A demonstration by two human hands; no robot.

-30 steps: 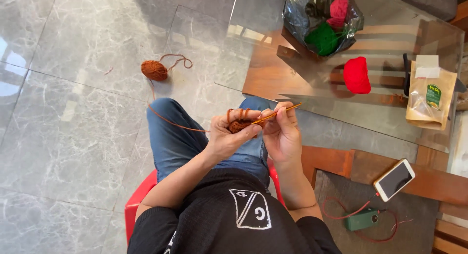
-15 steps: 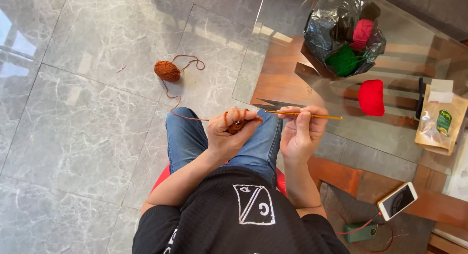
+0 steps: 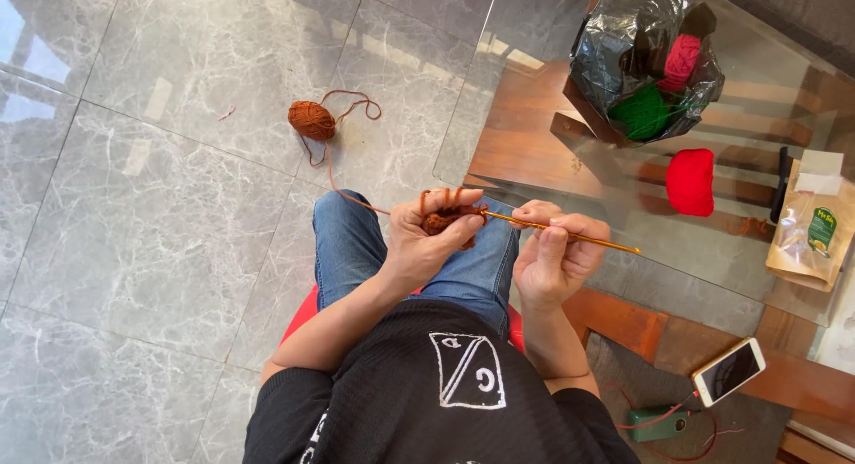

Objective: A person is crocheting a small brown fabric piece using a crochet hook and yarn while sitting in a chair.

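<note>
The left hand (image 3: pixel 426 241) was curled almost shut around a small rust-brown crochet piece (image 3: pixel 443 221), thumb and fingers pinching it while loops of the same yarn stood up over the fingertips. The right hand (image 3: pixel 554 257) was closed in a loose fist around the shaft of an orange crochet hook (image 3: pixel 570 237), whose tip sat in the piece at about nine o'clock from that hand, its tail pointing out toward three o'clock over the edge of the glass table (image 3: pixel 534 99). From the left hand a single strand of yarn (image 3: pixel 343 192) ran toward eleven o'clock across the grey marble floor (image 3: pixel 134 206) to a rust-brown yarn ball (image 3: pixel 311 119), which lay loose and well apart from the person's knees. The likeliest trouble seemed to be that ball: resting free on smooth tile, a tug on the strand could have rolled it farther off or pulled the line taut, tightening the stitches unevenly. The loops over the left fingers also looked slack enough to slip off if the pinch eased, and the hook could have backed out of the working loop, letting stitches unravel. At one o'clock a black plastic bag (image 3: pixel 614 54) held pink and green yarn, with a red yarn ball (image 3: pixel 691 181) beside it on the glass.
</note>
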